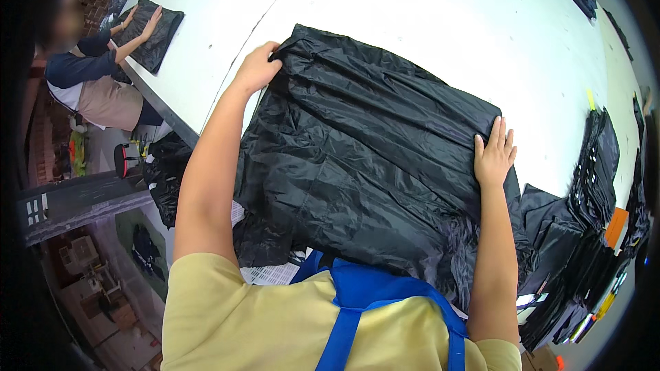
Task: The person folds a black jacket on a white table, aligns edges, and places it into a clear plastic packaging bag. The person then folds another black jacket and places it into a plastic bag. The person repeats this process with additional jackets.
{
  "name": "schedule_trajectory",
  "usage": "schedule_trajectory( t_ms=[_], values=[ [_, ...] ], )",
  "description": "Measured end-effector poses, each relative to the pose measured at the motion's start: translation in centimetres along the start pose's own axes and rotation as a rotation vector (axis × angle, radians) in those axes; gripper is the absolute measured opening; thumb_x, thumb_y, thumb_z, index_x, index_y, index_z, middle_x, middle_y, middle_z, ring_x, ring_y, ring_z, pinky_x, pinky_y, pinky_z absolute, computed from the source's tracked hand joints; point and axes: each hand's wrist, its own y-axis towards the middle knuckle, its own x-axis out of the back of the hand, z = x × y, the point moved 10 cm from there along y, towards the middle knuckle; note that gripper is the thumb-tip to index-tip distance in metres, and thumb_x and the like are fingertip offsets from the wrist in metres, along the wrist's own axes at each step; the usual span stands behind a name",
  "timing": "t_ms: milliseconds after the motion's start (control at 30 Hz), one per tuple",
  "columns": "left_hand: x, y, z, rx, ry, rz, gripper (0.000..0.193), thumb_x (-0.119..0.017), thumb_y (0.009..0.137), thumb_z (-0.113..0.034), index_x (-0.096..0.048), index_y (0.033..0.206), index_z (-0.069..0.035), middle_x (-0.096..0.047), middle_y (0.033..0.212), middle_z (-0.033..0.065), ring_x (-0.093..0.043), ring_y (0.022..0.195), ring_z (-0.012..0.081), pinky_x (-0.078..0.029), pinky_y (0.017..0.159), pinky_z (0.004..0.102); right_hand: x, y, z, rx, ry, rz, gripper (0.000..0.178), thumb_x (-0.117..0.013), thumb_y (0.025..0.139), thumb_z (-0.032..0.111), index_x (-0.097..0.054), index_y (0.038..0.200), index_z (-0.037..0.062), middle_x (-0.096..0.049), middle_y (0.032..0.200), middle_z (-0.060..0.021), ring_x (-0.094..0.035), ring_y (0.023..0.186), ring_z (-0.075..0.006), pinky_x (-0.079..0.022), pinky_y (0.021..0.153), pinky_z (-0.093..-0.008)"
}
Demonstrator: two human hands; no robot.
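Note:
A large piece of thin, shiny black fabric (364,144) lies spread and wrinkled in front of me; whether it is a finished garment I cannot tell. Its near part hangs over the table's front edge against my blue apron (385,285). My left hand (258,67) pinches the fabric's far left corner between thumb and fingers. At the far right corner my right hand (494,154) lies flat on the cloth, fingers stretched out and slightly spread.
The white table (440,7) stretches away ahead. To the left, a co-worker (96,82) presses both hands on a folded black piece (155,34). Stacks of black fabric (595,165) line the right side, near an orange card (616,227). Printed paper (268,274) shows beneath the cloth.

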Motion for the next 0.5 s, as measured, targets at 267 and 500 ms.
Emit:
schedule_trajectory(
  t_ms=[267, 500],
  values=[
    [-1.2, 3.6, -4.6, 0.06, -0.175, 0.026, 0.033, -0.069, 0.081, -0.031, -0.066, 0.079, 0.001, -0.064, 0.069, 0.0076, -0.06, 0.065, 0.0172, -0.048, 0.065, 0.0311, 0.4, 0.2, 0.4, 0.018, 0.007, -0.024, 0.066, -0.045, 0.094, 0.045, -0.022, 0.149, 0.0168, -0.027, 0.153, -0.0044, -0.021, 0.141, -0.0315, -0.016, 0.113, -0.0525],
    [-0.4, 5.0, -2.8, 0.061, 0.319, -0.154, 0.029, -0.062, 0.087, -0.029, -0.068, 0.086, -0.001, -0.068, 0.082, 0.0149, -0.065, 0.079, 0.0292, -0.05, 0.073, 0.0365, 0.6, 0.0, 0.2, -0.008, 0.01, -0.015, 0.065, -0.045, 0.094, 0.044, -0.023, 0.149, 0.0167, -0.028, 0.153, -0.0043, -0.022, 0.141, -0.0317, -0.015, 0.113, -0.0518]
  ],
)
